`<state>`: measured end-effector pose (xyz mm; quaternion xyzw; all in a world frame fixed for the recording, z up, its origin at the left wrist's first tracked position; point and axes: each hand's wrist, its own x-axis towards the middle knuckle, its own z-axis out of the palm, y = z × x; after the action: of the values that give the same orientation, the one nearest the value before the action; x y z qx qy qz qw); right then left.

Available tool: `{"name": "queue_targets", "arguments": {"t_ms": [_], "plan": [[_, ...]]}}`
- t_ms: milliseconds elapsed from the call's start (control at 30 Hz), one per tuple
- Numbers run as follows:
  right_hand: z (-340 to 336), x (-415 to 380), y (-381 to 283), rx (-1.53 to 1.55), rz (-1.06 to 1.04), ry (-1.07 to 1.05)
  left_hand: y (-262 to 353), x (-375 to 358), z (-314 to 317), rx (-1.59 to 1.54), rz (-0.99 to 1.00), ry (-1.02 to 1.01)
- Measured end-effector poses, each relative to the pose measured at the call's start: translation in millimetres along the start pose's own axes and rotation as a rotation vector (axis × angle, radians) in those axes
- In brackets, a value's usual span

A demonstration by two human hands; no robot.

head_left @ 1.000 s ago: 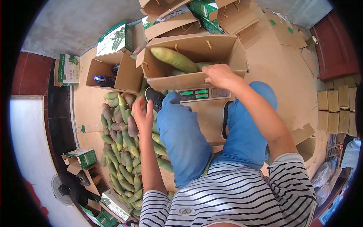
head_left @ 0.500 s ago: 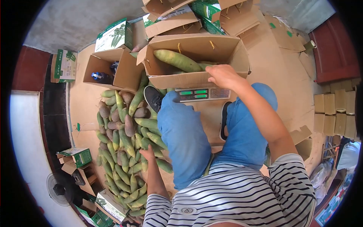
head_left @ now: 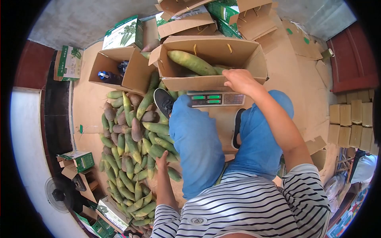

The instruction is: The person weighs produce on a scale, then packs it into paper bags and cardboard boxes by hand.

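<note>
In the head view, my right hand (head_left: 241, 81) is closed over the front wall of an open cardboard box (head_left: 198, 84). Its fingertips are near the tip of a green radish inside. A larger, pale green radish (head_left: 190, 62) lies slanted in that box, which rests on a digital scale (head_left: 216, 99) with lit green displays. Down to the left, my left hand (head_left: 161, 162) grips a thick green radish (head_left: 158, 151) at the pile's right side; some fingers are hidden. Around it lies a heap of green radishes (head_left: 129, 184), with reddish-brown roots (head_left: 136, 130) among them.
A smaller open box (head_left: 133, 69) with blue-capped items stands left of the scale. More cartons (head_left: 184, 25) are stacked behind. A fan (head_left: 59, 194) is at lower left, and stacked cardboard pieces (head_left: 351, 115) are at right. My knees and shoes flank the scale.
My left hand has moved slightly right and now holds a green radish, which has shifted a little. My right hand stays at the box front. The whole view has shifted slightly.
</note>
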<state>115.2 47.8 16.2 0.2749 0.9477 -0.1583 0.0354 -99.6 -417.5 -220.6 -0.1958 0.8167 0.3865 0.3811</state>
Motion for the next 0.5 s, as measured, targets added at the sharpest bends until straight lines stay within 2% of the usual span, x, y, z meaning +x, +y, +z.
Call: {"name": "queue_targets", "arguments": {"t_ms": [100,233,300,400,433,467,500], "plan": [[-1.1,-0.4,0.1,0.011,0.026,-0.047,4.4,-24.7,1.4,-0.098,0.103,-0.112],[2.2,-1.0,2.8,0.015,-0.013,0.004,59.2,-77.7,9.9,-0.213,0.266,-0.104],[7.5,-2.2,6.4,0.032,-0.052,0.07,83.3,-83.0,13.0,-0.29,0.587,-0.114],[4.3,-3.5,4.1,0.045,-0.021,0.04,147.7,-135.5,20.3,-0.32,0.971,-0.129],[6.7,-2.1,4.6,0.047,-0.034,0.051,171.1,-156.5,24.8,-0.359,1.061,-0.152],[10.6,-0.2,6.8,0.045,-0.039,0.061,188.4,-171.1,26.4,-0.367,1.031,-0.069],[12.9,-0.6,8.9,0.043,-0.035,0.067,206.7,-190.4,30.3,-0.398,1.129,-0.053]]}}
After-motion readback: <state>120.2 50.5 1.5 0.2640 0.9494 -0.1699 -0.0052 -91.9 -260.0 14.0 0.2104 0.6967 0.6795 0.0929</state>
